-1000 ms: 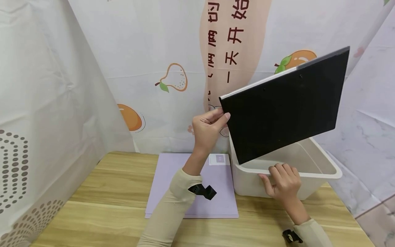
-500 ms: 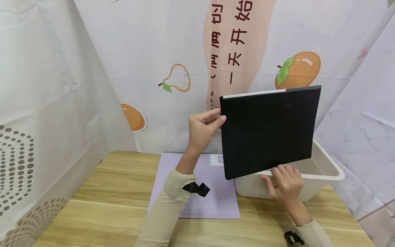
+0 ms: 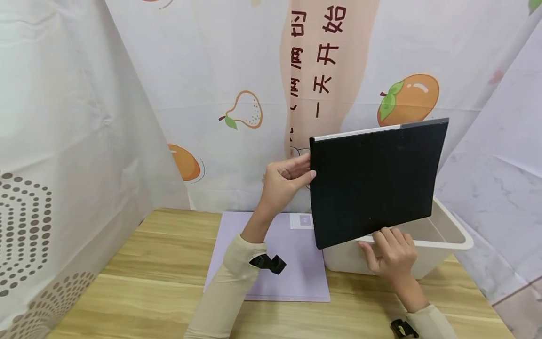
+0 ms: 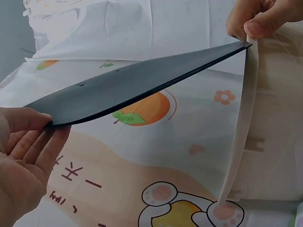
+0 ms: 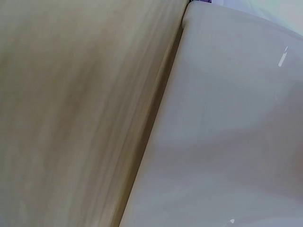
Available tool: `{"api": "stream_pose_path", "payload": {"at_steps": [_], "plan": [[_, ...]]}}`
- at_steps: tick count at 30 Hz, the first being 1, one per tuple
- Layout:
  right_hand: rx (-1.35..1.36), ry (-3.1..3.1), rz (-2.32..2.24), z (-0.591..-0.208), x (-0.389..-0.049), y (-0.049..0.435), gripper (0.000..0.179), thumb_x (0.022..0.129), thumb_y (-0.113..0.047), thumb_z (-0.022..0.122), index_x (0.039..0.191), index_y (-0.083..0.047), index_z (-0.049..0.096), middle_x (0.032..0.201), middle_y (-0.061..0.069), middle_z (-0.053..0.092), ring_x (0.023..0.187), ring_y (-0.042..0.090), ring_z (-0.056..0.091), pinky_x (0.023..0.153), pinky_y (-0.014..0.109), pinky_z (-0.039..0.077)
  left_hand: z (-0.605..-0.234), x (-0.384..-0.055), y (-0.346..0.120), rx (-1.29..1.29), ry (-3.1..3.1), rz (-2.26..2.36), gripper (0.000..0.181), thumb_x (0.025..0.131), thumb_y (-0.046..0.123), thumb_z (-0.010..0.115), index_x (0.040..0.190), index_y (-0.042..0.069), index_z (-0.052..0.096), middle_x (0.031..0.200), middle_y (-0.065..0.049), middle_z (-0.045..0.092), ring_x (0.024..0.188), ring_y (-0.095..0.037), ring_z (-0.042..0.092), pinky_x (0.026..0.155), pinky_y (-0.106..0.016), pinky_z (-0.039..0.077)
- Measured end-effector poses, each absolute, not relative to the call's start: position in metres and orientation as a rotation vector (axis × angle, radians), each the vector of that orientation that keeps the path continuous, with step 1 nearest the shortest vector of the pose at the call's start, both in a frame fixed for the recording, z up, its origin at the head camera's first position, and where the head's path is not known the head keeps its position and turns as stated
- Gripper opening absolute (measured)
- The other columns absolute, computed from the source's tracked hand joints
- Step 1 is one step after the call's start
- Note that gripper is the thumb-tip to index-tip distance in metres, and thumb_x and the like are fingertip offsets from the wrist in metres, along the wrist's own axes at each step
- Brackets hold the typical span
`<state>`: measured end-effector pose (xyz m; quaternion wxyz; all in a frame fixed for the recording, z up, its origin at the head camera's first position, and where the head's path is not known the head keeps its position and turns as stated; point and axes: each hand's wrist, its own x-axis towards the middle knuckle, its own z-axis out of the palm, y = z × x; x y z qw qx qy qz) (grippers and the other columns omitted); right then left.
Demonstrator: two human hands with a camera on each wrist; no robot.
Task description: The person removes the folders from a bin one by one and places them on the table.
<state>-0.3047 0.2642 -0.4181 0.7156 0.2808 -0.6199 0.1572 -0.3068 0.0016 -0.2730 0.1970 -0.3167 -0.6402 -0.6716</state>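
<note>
A flat black folder with a white and grey upper edge is held up at a slant over the white plastic bin. My left hand pinches its left edge between thumb and fingers. In the left wrist view the folder bows slightly, and two small dark spots show on its face. My right hand grips the bin's front rim, fingers hooked over it and thumb on the outer wall. The folder's lower edge comes right at the right fingertips. The folder hides part of the bin's opening.
A lilac folder with a white label lies flat on the wooden table, left of the bin and partly under my left forearm. A printed white curtain hangs behind the table.
The black folder came down and left from over the bin, turned more level, then shifted slightly right with my left hand. The right hand stayed on the bin's rim.
</note>
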Motion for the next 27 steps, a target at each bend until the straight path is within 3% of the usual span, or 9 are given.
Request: {"api": "stream_pose_path", "payload": {"at_steps": [7,14,21,27], "plan": [[0.622,-1.367,0.350,-0.418,-0.305,0.265,0.067,0.100,-0.054,0.055,0.057,-0.003,0.045,0.054,0.011,0.044,0.046,0.031,0.036,0.048,0.040,0.016,-0.281,-0.307,0.000,-0.941,-1.791,-1.937,0.052,0.087,-0.013,0.068,0.137,-0.006,0.060,0.125,-0.027,0.068,0.107,-0.044,0.071,0.087,-0.036,0.062],[0.620,-1.378,0.339,-0.421,-0.305,0.264,0.067,0.100,-0.053,0.054,0.058,-0.002,0.046,0.054,0.011,0.045,0.046,0.032,0.036,0.047,0.041,0.018,-0.289,-0.311,0.001,-0.765,-1.756,-1.861,0.048,0.085,-0.012,0.070,0.133,-0.007,0.063,0.117,-0.027,0.071,0.095,-0.041,0.075,0.073,-0.026,0.063],[0.615,-1.378,0.352,-0.421,-0.306,0.263,0.067,0.100,-0.053,0.055,0.058,-0.002,0.044,0.055,0.012,0.044,0.048,0.034,0.039,0.047,0.044,0.020,-0.291,-0.315,-0.003,-0.656,-1.698,-1.811,0.045,0.084,-0.014,0.070,0.128,-0.010,0.065,0.120,-0.027,0.070,0.103,-0.039,0.073,0.081,-0.021,0.061],[0.603,-1.376,0.351,-0.423,-0.307,0.264,0.068,0.100,-0.054,0.054,0.058,-0.001,0.043,0.055,0.013,0.045,0.048,0.034,0.039,0.047,0.044,0.022,-0.294,-0.319,-0.008,-0.676,-1.684,-1.860,0.045,0.083,-0.017,0.069,0.128,-0.011,0.065,0.115,-0.031,0.070,0.099,-0.039,0.074,0.069,-0.023,0.062]]}}
